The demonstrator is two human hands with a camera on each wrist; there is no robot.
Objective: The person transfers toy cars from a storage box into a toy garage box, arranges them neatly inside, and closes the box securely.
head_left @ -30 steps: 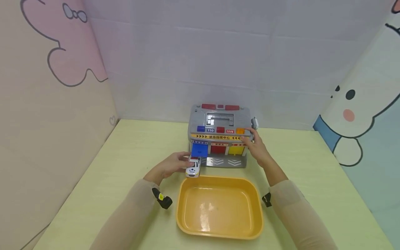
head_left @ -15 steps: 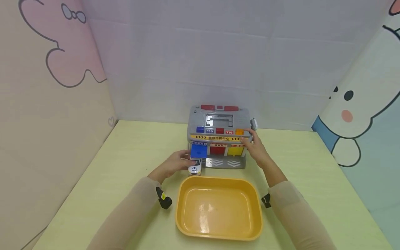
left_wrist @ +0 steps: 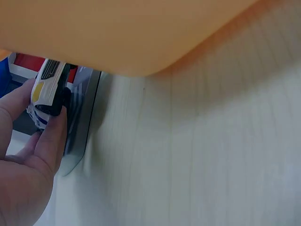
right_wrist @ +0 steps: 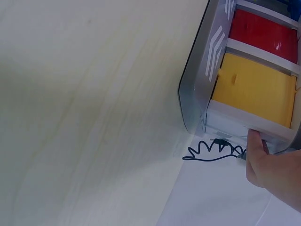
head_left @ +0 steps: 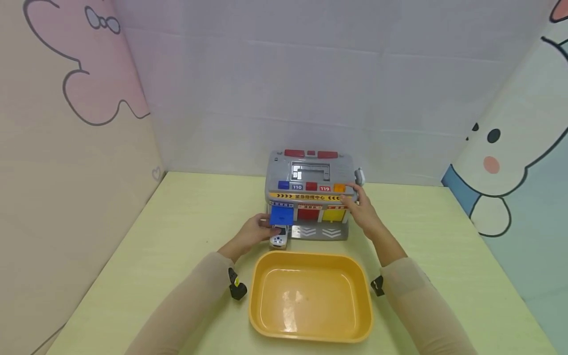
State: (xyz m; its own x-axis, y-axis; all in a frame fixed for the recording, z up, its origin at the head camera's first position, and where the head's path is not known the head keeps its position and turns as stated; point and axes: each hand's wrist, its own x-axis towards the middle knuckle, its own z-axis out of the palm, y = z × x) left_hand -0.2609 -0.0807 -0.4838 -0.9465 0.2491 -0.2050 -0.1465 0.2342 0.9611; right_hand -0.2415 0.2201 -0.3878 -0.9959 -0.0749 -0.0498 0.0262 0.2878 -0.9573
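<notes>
A grey toy rescue-station garage point(head_left: 284, 170) stands at the back middle of the table, with blue, red and orange buttons along its roof front. Its blue door point(head_left: 281, 215) is swung up; the red door point(head_left: 308, 214) and yellow door point(head_left: 334, 215) are down. My left hand point(head_left: 251, 232) pinches a white toy police car point(head_left: 278, 240) by its sides, thumb against fingers. The car's rear part is hidden beneath the blue door, its front towards me. My right hand point(head_left: 366, 214) grips the roof's right front corner, fingers beside the orange button point(head_left: 339, 188).
A yellow-orange tray point(head_left: 310, 335) sits right in front of the garage, between my forearms. A grey-white piece point(head_left: 360, 176) hangs at the garage's right side, and a coiled black cord point(right_wrist: 207, 150) shows there in the right wrist view. Cloth walls enclose the table.
My left hand has pushed the police car backwards and slightly right, so more of it is under the blue door. The right hand stays at the garage corner.
</notes>
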